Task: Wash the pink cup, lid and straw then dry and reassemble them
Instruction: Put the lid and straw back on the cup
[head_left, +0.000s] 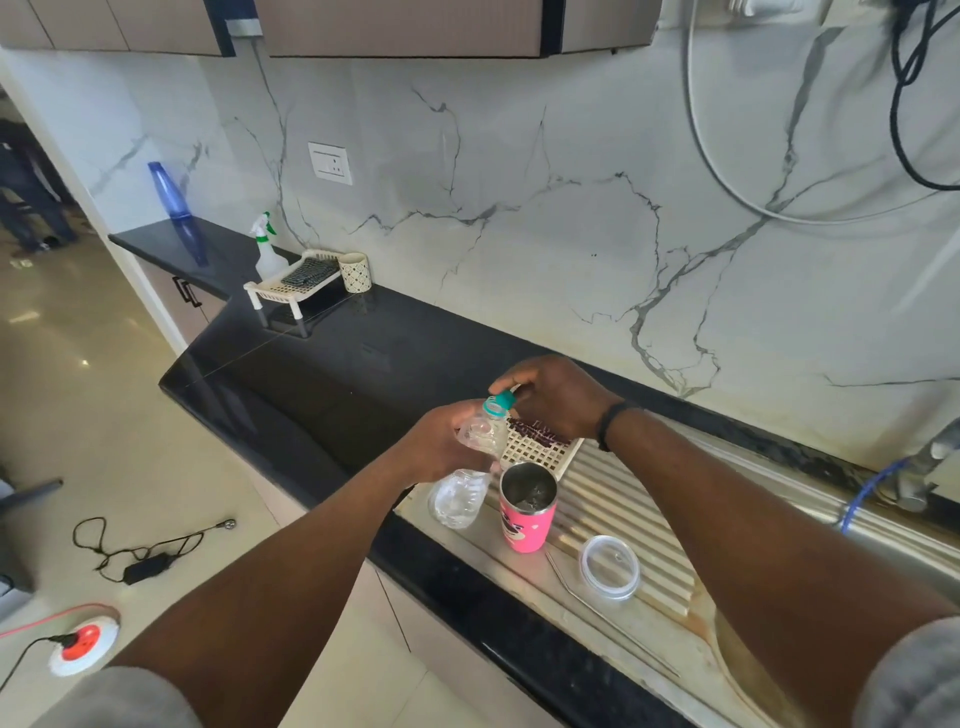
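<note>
step: we hold the water bottle (462, 467) in left hand (441, 441), right hand (550, 400) fingers pinching its teal cap (500, 401).
next: likely close the cap, then wash pink cup (525, 506), centre frame.

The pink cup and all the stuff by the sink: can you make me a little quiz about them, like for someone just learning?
1. True or false: the clear lid is on the pink cup.
2. Which hand grips the body of the plastic bottle? A) left hand B) right hand
3. Fill in: the metal straw lies on the steel ______, beside the lid.

Key
1. False: the cup stands open and the lid lies apart from it.
2. A: the right hand is at the teal cap.
3. Drainboard.
</note>
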